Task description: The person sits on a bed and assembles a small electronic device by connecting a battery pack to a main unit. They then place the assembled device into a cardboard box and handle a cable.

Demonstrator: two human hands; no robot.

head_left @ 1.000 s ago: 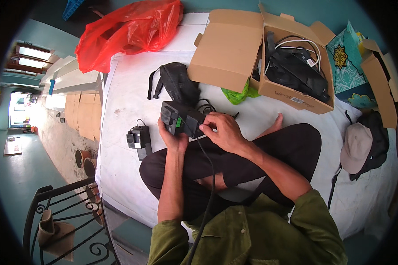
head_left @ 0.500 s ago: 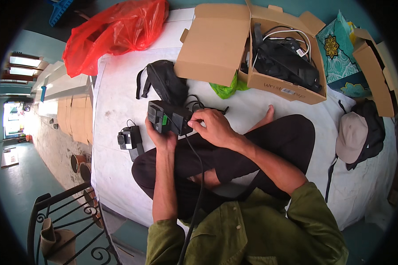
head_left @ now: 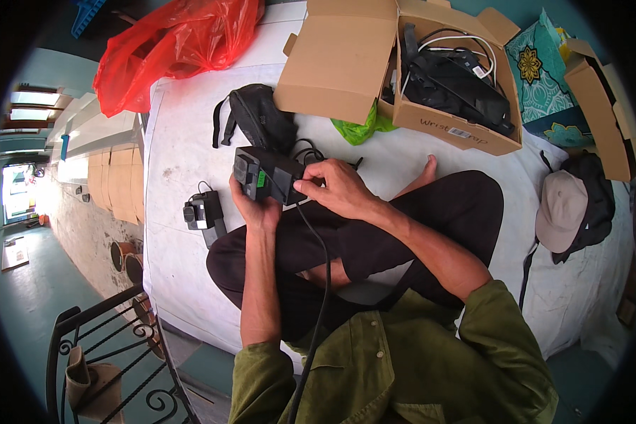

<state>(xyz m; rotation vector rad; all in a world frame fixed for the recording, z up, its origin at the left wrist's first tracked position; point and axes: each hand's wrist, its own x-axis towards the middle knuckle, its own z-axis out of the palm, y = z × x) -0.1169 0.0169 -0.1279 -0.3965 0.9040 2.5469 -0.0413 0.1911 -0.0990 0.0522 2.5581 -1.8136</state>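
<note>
I sit cross-legged on a white sheet (head_left: pixel 184 148). My left hand (head_left: pixel 256 208) cups a black box-shaped device (head_left: pixel 267 174) from below, at its left end. On the device's right side my right hand (head_left: pixel 339 187) pinches a black cable (head_left: pixel 323 268) where it meets the casing. The cable runs down over my lap toward the lower edge. A smaller black gadget (head_left: pixel 203 213) with a thin cord lies on the sheet just left of my left hand.
A black pouch (head_left: pixel 258 120) lies beyond the device. An open cardboard box (head_left: pixel 442 127) with black gear and cables stands at the back, a green bag (head_left: pixel 360 131) under its flap. A red plastic bag (head_left: pixel 169 49) is back left; a cap (head_left: pixel 562 212) on a black bag lies right.
The view has shifted a little. Both hands stay on the black device, my right fingers working at the cable end.
</note>
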